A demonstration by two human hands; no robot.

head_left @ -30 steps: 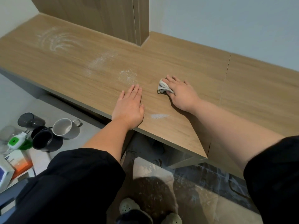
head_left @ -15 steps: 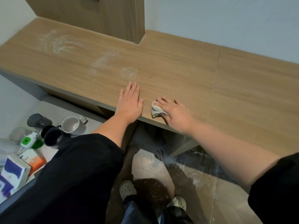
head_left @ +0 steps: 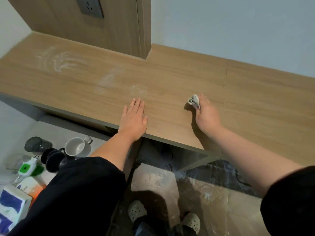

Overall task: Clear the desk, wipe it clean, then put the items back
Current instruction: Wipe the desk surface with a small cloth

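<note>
Tan wood-grain desk (head_left: 255,99), seemingly grey cloth (head_left: 193,101)

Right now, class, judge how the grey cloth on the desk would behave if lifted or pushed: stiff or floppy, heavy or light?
Probably floppy: the cloth lies bunched in soft folds. Likely light, being small beside the right hand holding it.

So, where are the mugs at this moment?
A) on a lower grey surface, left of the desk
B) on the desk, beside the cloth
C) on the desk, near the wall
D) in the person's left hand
A: the white mug and the black mug are on the grey surface below the desk's left front edge; the left hand lies flat, the right hand grips the cloth.
</note>
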